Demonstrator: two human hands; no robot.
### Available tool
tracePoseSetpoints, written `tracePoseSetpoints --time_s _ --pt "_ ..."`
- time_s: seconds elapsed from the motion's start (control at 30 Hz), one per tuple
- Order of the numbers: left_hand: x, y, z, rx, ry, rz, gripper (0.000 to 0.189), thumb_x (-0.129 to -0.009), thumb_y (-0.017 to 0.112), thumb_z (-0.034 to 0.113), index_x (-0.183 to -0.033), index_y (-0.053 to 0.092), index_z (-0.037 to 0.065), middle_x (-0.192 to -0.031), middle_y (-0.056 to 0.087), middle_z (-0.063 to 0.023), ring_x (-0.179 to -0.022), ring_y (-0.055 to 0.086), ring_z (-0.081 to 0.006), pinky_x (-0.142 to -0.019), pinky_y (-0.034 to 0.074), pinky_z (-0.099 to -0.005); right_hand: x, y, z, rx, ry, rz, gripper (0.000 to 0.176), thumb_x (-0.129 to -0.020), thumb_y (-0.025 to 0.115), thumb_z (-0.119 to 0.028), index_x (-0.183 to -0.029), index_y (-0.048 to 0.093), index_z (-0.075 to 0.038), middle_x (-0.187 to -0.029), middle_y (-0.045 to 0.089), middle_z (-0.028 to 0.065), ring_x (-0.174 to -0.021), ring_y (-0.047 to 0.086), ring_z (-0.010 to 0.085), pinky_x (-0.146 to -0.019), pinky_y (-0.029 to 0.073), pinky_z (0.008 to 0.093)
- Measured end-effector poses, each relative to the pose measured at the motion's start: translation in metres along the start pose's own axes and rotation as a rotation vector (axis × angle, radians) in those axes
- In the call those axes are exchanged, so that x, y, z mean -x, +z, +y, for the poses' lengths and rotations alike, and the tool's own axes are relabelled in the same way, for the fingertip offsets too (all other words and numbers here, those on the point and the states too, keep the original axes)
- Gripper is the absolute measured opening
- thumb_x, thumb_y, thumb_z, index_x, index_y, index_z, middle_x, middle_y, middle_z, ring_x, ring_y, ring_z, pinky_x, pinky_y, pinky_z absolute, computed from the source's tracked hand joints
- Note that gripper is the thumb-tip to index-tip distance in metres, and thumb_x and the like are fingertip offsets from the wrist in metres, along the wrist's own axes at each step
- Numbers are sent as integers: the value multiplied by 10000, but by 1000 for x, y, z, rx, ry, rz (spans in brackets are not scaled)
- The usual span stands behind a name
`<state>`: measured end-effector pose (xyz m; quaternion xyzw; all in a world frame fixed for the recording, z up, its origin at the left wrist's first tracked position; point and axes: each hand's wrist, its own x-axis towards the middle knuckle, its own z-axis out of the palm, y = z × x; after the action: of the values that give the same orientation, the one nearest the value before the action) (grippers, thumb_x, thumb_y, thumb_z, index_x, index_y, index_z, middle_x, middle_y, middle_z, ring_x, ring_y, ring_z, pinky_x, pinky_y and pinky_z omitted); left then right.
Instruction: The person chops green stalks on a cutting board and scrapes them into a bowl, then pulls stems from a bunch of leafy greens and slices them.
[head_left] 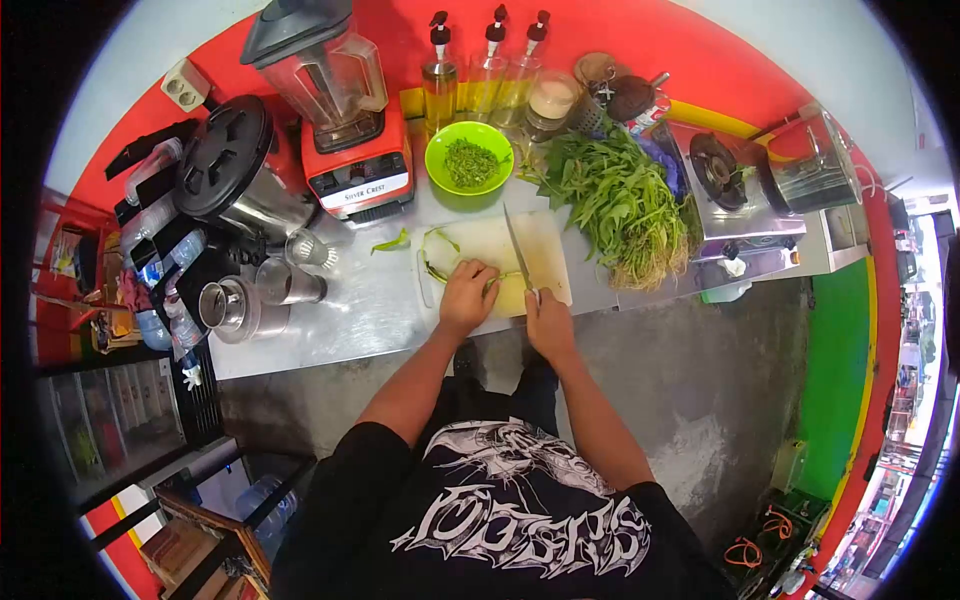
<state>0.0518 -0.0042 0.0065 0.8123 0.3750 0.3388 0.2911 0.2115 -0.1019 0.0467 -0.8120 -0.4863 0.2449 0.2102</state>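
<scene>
My right hand (549,318) is wrapped round the handle of a kitchen knife (517,246), its blade pointing away from me over the pale cutting board (548,236). Just left of the blade, my left hand (468,293) presses with curled fingers on a green stalk (433,270) lying across the board. The stalk shows on both sides of the fingers, with its middle hidden under them. A loose green leaf (391,242) lies on the counter left of the board. Behind the board stands a lime-green bowl (466,196) holding chopped greens (470,163).
A leafy bunch with roots (625,200) lies right of the board, near a gas stove (745,220). A red blender (358,165), glasses (290,281), a metal shaker (222,303) and a lidded steel pot (260,205) stand left. Pump bottles (440,85) line the back wall.
</scene>
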Motion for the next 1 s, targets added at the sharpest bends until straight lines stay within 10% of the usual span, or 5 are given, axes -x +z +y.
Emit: tracePoseSetpoints --time_s 1.0 --pt "-5 3 9 -214 33 -34 215 -877 635 117 -1089 649 81 -988 570 -121 -949 541 -330 -844 436 -444 -19 30 -32 193 142 -101 399 -1038 455 -370 -1101 538 15 -978 692 297 -928 676 484 -839 521 566"
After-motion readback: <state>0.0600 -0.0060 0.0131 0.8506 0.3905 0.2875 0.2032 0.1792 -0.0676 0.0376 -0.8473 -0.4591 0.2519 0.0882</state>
